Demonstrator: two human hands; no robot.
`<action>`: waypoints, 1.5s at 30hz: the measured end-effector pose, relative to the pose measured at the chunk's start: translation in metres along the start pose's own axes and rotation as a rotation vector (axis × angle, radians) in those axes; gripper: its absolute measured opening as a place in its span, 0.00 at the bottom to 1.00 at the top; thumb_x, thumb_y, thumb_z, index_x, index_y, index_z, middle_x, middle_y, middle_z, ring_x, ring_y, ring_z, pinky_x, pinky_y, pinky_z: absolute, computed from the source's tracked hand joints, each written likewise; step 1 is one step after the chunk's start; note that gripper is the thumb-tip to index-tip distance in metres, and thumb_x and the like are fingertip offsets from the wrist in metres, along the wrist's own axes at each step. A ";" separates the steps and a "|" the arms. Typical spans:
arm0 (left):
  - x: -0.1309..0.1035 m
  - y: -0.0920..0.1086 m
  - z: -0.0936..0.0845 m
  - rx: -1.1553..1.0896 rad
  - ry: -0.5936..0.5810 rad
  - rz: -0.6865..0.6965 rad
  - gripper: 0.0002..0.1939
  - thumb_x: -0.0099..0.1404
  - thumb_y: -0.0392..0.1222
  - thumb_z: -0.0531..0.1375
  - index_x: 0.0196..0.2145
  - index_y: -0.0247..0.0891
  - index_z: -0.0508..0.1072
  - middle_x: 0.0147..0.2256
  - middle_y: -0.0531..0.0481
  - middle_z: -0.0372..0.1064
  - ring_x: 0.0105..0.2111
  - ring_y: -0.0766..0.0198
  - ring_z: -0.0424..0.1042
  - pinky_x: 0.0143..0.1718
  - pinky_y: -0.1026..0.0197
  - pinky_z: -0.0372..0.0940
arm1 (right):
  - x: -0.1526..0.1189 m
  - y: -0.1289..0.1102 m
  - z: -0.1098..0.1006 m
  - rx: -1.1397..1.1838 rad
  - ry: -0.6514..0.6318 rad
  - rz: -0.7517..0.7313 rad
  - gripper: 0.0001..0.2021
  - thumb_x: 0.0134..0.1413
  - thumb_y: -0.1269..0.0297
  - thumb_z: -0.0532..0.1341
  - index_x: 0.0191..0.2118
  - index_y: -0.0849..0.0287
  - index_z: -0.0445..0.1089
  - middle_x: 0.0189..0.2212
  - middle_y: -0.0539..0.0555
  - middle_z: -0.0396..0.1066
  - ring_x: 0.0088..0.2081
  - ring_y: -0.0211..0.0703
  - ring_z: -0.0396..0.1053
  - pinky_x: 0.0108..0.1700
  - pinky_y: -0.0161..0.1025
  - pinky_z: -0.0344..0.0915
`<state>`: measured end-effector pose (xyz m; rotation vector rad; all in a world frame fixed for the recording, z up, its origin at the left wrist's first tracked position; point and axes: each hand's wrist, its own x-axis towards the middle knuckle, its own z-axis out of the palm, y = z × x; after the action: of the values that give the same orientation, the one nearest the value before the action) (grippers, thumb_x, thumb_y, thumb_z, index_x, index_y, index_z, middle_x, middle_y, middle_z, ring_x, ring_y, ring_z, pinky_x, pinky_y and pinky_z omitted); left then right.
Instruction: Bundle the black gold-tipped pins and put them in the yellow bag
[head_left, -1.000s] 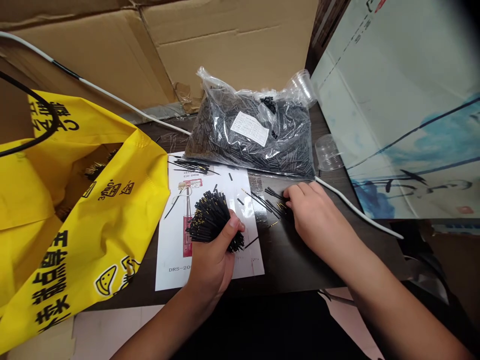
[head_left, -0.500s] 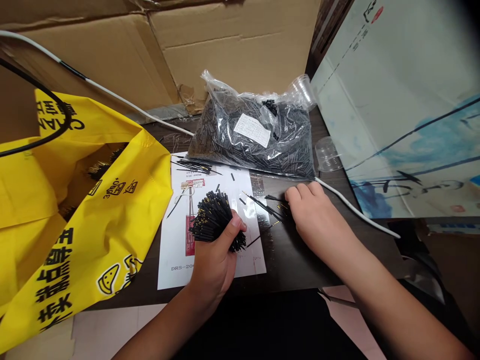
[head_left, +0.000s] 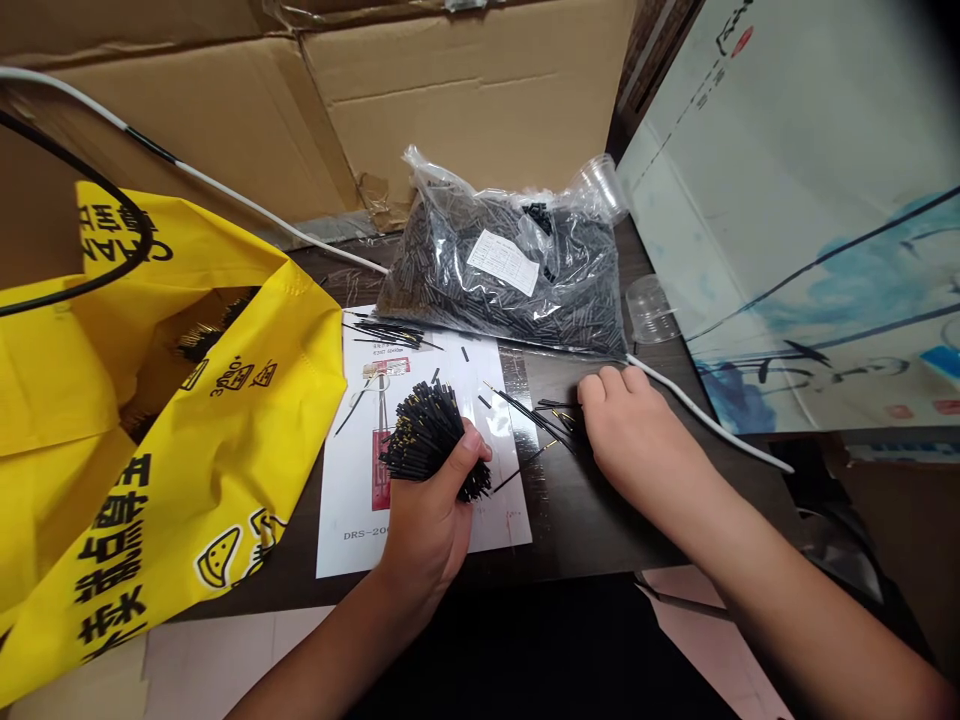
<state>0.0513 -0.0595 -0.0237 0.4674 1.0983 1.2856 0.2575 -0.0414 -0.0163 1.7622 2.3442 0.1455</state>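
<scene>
My left hand [head_left: 439, 505] is wrapped round a thick bundle of short black wires [head_left: 424, 435], some with gold-coloured tips. It holds the bundle over a printed sheet of paper [head_left: 352, 480]. To the right, my right hand [head_left: 630, 415] rests low over the dark table with its fingers curled together. Its fingertips are at the ends of several loose black wires [head_left: 536, 412] with gold bits; what they pinch is hidden. More loose wires [head_left: 394, 332] lie at the top of the paper, with a few short black tube pieces [head_left: 484, 402] near the bundle.
Behind the paper sits a clear plastic bag [head_left: 450, 290] full of short black tubes, with a white label. Clear plastic cups [head_left: 651, 308] stand beside it. An open yellow bag [head_left: 300, 330] holding more wires is at left. A white cable [head_left: 705, 415] crosses the table [head_left: 585, 530]; cardboard boxes [head_left: 450, 100] stand behind.
My right hand has shifted very slightly to the right, and the loose wires by its fingertips lie a little differently. My left hand keeps its hold on the bundle.
</scene>
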 end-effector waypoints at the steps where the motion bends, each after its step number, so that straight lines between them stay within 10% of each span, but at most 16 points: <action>1: 0.000 0.000 0.000 -0.002 -0.003 -0.003 0.07 0.60 0.38 0.72 0.37 0.39 0.79 0.31 0.54 0.71 0.32 0.70 0.70 0.40 0.66 0.71 | 0.000 0.001 0.000 0.006 0.004 0.006 0.13 0.59 0.82 0.51 0.41 0.66 0.70 0.37 0.65 0.68 0.40 0.58 0.62 0.39 0.46 0.59; 19: 0.001 0.000 0.000 -0.001 -0.012 0.005 0.09 0.60 0.38 0.72 0.39 0.40 0.79 0.32 0.54 0.71 0.33 0.71 0.71 0.40 0.67 0.72 | -0.007 0.017 0.019 0.433 0.375 0.127 0.10 0.67 0.75 0.54 0.44 0.64 0.72 0.37 0.61 0.71 0.38 0.53 0.62 0.42 0.48 0.64; 29: -0.002 -0.006 -0.001 -0.059 -0.028 0.012 0.11 0.60 0.42 0.73 0.39 0.41 0.80 0.38 0.52 0.76 0.39 0.68 0.75 0.49 0.63 0.73 | -0.012 -0.073 -0.040 1.331 0.353 0.198 0.10 0.69 0.68 0.59 0.51 0.54 0.73 0.37 0.49 0.75 0.40 0.40 0.72 0.44 0.39 0.68; 45: 0.000 -0.002 0.000 -0.141 0.045 -0.019 0.11 0.60 0.43 0.73 0.41 0.42 0.82 0.39 0.53 0.80 0.41 0.70 0.78 0.50 0.69 0.72 | -0.002 -0.102 -0.026 1.153 0.671 0.073 0.05 0.65 0.76 0.63 0.40 0.61 0.75 0.35 0.53 0.76 0.39 0.41 0.71 0.45 0.43 0.69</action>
<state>0.0525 -0.0604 -0.0253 0.3227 1.0390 1.3520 0.1565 -0.0710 -0.0109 2.5487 3.1510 -0.9375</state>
